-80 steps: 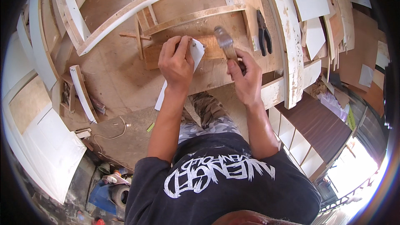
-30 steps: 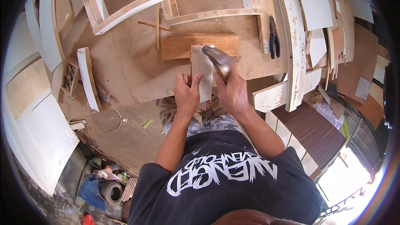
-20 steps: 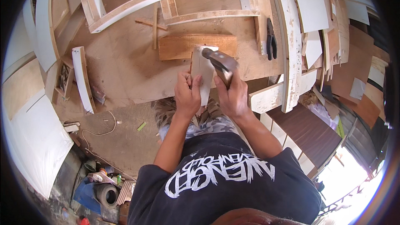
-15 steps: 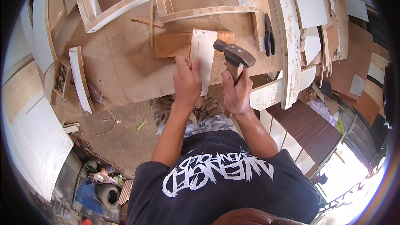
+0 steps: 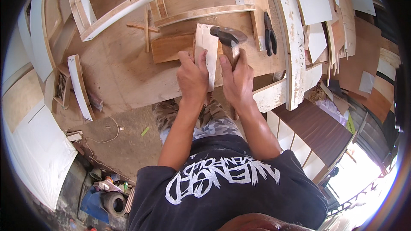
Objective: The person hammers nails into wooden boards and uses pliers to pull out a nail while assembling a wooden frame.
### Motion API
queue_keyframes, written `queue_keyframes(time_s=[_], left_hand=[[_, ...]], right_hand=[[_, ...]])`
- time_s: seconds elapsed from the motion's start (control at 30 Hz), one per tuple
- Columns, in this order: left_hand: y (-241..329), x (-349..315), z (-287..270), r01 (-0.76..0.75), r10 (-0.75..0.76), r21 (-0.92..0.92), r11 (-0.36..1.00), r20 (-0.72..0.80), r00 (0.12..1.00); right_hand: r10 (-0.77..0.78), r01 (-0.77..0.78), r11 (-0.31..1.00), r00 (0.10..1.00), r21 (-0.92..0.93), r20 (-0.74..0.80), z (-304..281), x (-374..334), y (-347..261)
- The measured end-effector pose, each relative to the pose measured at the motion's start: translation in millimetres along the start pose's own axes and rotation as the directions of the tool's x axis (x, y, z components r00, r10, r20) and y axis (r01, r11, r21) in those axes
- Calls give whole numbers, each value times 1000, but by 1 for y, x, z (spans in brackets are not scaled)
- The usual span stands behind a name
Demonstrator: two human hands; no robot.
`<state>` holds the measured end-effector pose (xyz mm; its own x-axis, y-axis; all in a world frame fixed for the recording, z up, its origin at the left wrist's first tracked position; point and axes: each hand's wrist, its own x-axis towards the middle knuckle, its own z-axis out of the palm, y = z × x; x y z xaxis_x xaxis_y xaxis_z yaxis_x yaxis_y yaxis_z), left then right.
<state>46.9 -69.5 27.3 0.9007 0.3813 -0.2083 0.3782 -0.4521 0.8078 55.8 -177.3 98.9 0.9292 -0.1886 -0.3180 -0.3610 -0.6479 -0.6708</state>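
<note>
Head view — left fingers (image 5: 185,57) gripping board (image 5: 205,38), right fingers (image 5: 243,60) gripping hammer (image 5: 227,36), block (image 5: 171,48) partly hidden, pliers (image 5: 267,38) nearby

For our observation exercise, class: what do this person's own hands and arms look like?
The left hand and right hand are gloveless, with no watch or wristband visible. Both forearms are bare below the short black sleeves of a white-lettered shirt.

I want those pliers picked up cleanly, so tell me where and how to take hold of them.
Take the black handles, probably from above and the near side: the pliers lie flat, handles nearest and slightly spread, nose pointing away. A wooden frame sits close on their left, so coming from there looks tight.
</note>
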Motion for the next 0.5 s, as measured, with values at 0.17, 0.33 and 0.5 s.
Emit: queue_keyframes(time_s=[0.17, 0.33, 0.5], left_hand=[[-9, -4, -7, 66, -63, -59, 996, 58, 996], [0, -16, -31, -51, 60, -205, 977, 37, 998], [20, -46, -85, -140, 135, 18, 990, 173, 976]], right_hand=[[-66, 64, 997, 997, -51, -39, 2, 12, 4], [-39, 39, 998, 999, 44, 4, -30, -11, -20], [-103, 102, 991, 995, 90, 3, -75, -64, -52]])
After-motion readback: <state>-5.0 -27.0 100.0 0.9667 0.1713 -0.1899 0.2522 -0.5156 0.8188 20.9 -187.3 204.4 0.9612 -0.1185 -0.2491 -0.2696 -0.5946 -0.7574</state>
